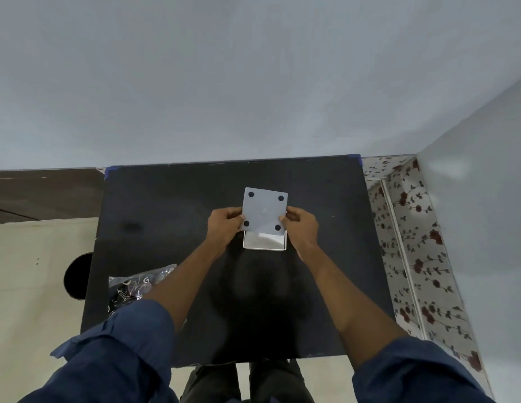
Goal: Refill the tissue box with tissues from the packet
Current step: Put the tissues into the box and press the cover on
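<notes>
A white square panel with four black round feet [264, 210], the tissue box's bottom plate, is held tilted above the box. My left hand [224, 225] pinches its left edge and my right hand [300, 225] pinches its right edge. Under the plate's near edge the white tissue box [264, 242] stands on the black table [166, 216]; only its near part shows, and what is inside is unclear. The tissue packet [137, 283], a crinkled clear wrapper with dark print, lies at the table's near left, partly behind my left forearm.
The black table stands against a pale wall. A beige surface with a dark round hole [76, 276] lies to its left. Floral-patterned flooring [410, 242] runs along the right side. My legs show below the table's near edge.
</notes>
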